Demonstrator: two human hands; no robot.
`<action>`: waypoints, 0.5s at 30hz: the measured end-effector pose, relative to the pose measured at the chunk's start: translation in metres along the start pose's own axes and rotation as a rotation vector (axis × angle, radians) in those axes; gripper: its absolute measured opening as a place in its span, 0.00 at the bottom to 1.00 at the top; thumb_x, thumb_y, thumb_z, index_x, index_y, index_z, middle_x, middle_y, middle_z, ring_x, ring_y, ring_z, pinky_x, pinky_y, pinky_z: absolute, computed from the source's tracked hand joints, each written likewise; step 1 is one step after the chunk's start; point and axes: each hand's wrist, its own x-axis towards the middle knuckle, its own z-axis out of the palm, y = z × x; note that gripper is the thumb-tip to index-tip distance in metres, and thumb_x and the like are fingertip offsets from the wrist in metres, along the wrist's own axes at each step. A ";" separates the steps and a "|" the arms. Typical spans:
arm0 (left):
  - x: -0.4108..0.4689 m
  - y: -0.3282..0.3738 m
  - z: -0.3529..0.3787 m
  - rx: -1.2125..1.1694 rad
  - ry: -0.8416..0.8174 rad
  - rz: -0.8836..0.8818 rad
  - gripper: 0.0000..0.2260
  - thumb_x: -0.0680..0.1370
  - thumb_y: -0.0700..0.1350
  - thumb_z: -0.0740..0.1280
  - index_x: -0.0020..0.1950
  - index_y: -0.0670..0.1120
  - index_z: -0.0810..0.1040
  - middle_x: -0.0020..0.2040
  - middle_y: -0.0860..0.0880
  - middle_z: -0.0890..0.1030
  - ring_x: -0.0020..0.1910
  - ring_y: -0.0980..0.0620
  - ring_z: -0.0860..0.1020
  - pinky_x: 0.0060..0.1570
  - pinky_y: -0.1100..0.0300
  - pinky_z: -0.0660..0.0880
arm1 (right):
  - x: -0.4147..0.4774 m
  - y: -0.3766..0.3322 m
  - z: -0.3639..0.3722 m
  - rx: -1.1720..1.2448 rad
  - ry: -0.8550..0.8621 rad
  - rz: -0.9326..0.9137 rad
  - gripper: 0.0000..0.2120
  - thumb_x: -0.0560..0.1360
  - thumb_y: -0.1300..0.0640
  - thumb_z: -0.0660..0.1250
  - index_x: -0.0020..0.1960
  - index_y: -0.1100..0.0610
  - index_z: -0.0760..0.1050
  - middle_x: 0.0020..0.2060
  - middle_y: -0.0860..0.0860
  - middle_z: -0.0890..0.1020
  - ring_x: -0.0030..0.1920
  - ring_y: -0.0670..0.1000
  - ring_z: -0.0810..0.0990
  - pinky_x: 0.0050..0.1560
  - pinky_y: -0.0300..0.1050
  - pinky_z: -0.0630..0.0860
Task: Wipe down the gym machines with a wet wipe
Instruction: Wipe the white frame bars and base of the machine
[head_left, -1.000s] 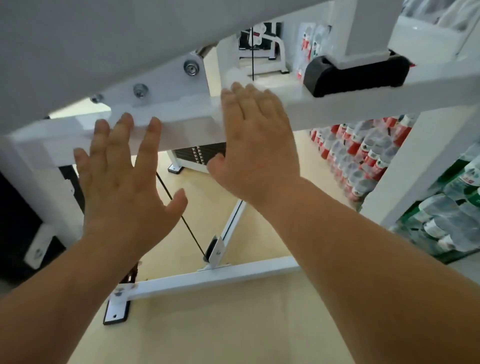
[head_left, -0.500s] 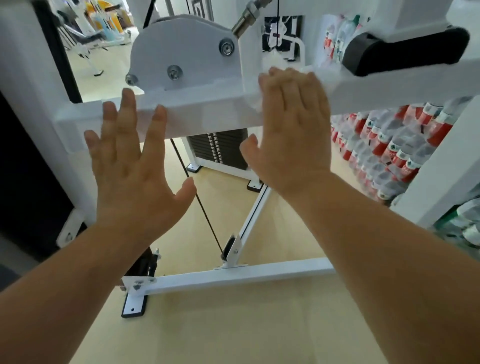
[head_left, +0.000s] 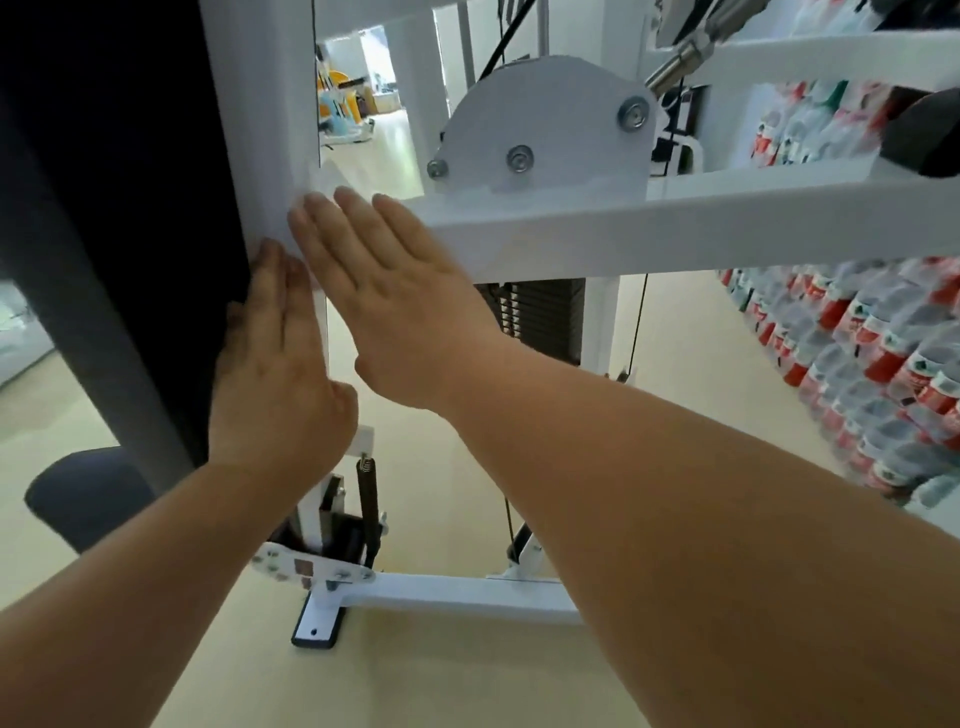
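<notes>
The gym machine has a white horizontal bar (head_left: 675, 228) that meets a white upright post (head_left: 265, 130). My right hand (head_left: 395, 291) lies flat with straight fingers over that joint, pressing a white wet wipe (head_left: 326, 179) whose corner shows just past the fingertips. Just below and to the left, my left hand (head_left: 275, 384) rests flat against the post, beside the edge of a black pad (head_left: 104, 208). Most of the wipe is hidden under the right hand.
A white pulley plate (head_left: 545, 130) with bolts sits on the bar, a black weight stack (head_left: 540, 317) behind it. Shrink-wrapped bottles (head_left: 883, 338) are stacked at the right. The white base bar (head_left: 457, 592) crosses the beige floor, and a dark round seat (head_left: 88, 493) is at lower left.
Both hands slid left along the horizontal bar to the upright post. They now lie close together; the view has turned left and the black pad has come in.
</notes>
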 end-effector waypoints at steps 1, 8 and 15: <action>-0.002 0.000 0.000 -0.003 -0.022 -0.001 0.46 0.71 0.36 0.69 0.83 0.41 0.46 0.83 0.42 0.47 0.80 0.37 0.56 0.75 0.39 0.62 | -0.003 0.000 0.002 -0.045 0.012 -0.002 0.37 0.75 0.56 0.44 0.83 0.61 0.40 0.83 0.59 0.47 0.83 0.60 0.46 0.82 0.56 0.41; 0.001 0.026 -0.007 0.090 -0.009 0.107 0.48 0.69 0.39 0.72 0.82 0.38 0.47 0.83 0.39 0.45 0.83 0.41 0.45 0.78 0.35 0.50 | -0.057 0.041 0.022 -0.278 0.088 -0.055 0.36 0.80 0.56 0.49 0.83 0.60 0.35 0.83 0.56 0.41 0.83 0.58 0.42 0.82 0.54 0.43; 0.005 0.111 -0.012 -0.029 0.009 0.336 0.52 0.68 0.43 0.75 0.84 0.43 0.46 0.84 0.42 0.43 0.82 0.42 0.41 0.79 0.42 0.38 | -0.160 0.112 0.032 -0.180 0.042 0.240 0.46 0.77 0.50 0.61 0.82 0.62 0.36 0.83 0.60 0.44 0.82 0.61 0.40 0.80 0.55 0.33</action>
